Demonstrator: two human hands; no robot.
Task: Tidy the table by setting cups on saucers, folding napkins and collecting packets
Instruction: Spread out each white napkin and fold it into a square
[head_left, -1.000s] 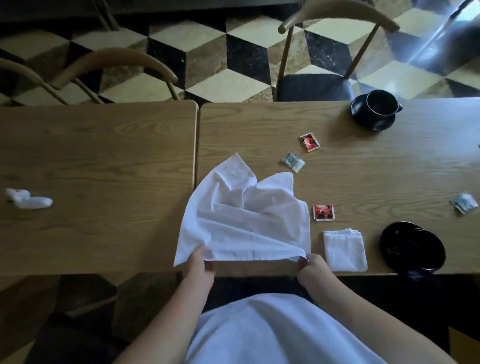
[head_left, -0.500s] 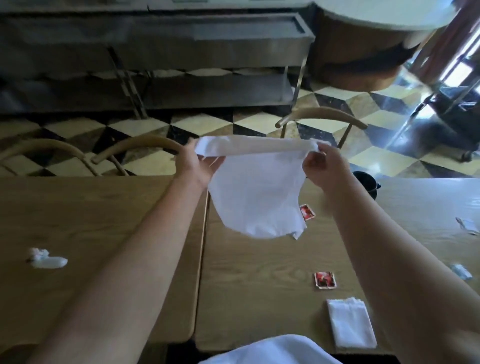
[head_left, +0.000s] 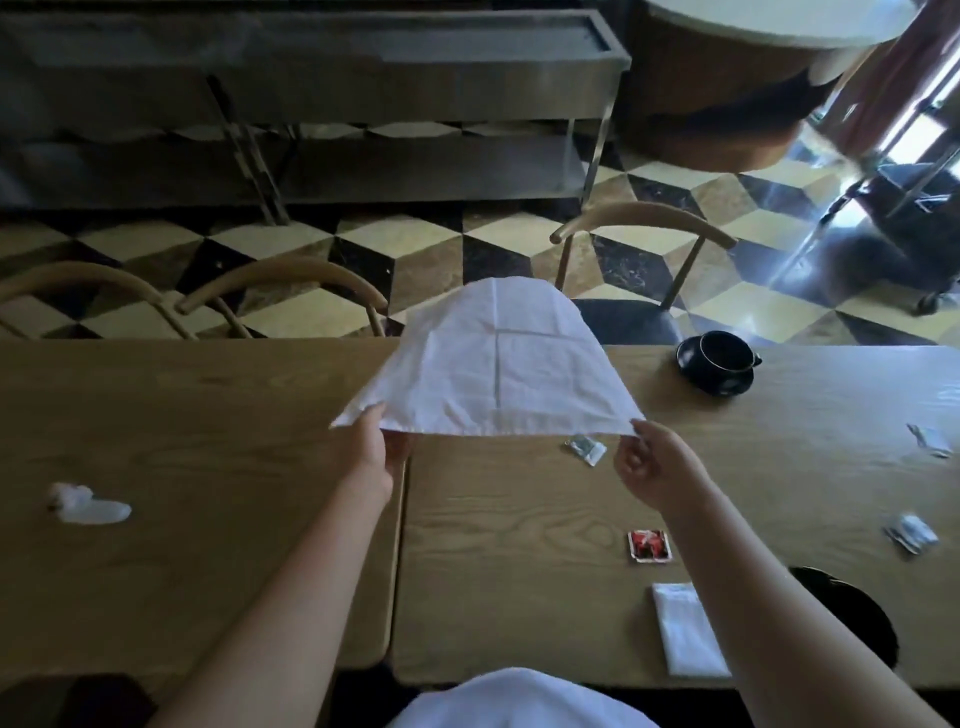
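A white cloth napkin (head_left: 493, 364) billows spread out in the air above the wooden table (head_left: 519, 545). My left hand (head_left: 371, 452) pinches its near left corner and my right hand (head_left: 652, 467) pinches its near right corner. A folded white napkin (head_left: 683, 629) lies near the front edge on the right. A red packet (head_left: 648, 545) lies beside it, a silver packet (head_left: 586, 447) sits under the held napkin's edge, and two more silver packets (head_left: 911, 535) (head_left: 930, 441) lie far right. A black cup on its saucer (head_left: 722, 361) stands at the back right.
A dark saucer (head_left: 852, 608) shows partly behind my right forearm. A crumpled white wad (head_left: 85, 506) lies on the left table (head_left: 182, 467). Wooden chairs (head_left: 644, 223) stand behind the tables, on a checkered floor with a metal counter beyond.
The napkin went from lying crumpled on the table to being lifted and hanging from both hands, then flicked outward so it now spreads flat and lower over the table.
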